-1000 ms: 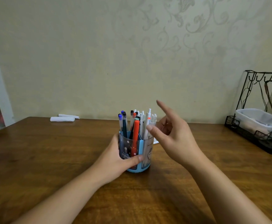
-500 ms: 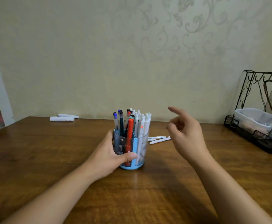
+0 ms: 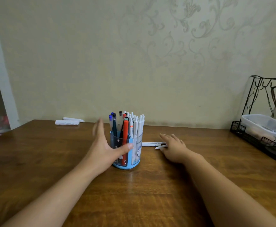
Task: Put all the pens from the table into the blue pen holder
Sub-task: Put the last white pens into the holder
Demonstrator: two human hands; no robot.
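Since half a second ago the right hand (image 3: pixel 175 147) has dropped from mid-air to the wooden table (image 3: pixel 35 161), and the left hand (image 3: pixel 103 149) has loosened off the round blue pen holder with clear panels (image 3: pixel 128 150).

Left hand: fingers straight and spread, blurred, rising along the holder's left side; thumb across the front panel. Whether the thumb touches the plastic cannot be told. Nothing gripped.

Right hand: palm down, fingers extended flat, lying over the near ends of the white pens on the table (image 3: pixel 152 143). At least two pens show, side by side, running left toward the holder. Fingers are not curled around them; contact is likely, but a firm hold is not visible.

Holder: upright, mid-table, slightly left of the loose pens. It is packed with a cluster of white pens (image 3: pixel 136 125), an orange pen (image 3: pixel 125 133), and dark and blue-capped pens (image 3: pixel 113 122). All stand upright or lean slightly, tips well above the rim.

Room: bare wood in front of the holder between the forearms, and a wide bare stretch to the left. Black wire rack holding a clear plastic tub (image 3: pixel 262 128) sits at the right edge, well apart from the right hand. Two white rolled items (image 3: pixel 67 122) lie at the far edge by the patterned wall (image 3: pixel 150 54), well apart from the left hand. White shelf unit (image 3: pixel 1 66) borders the far left corner.
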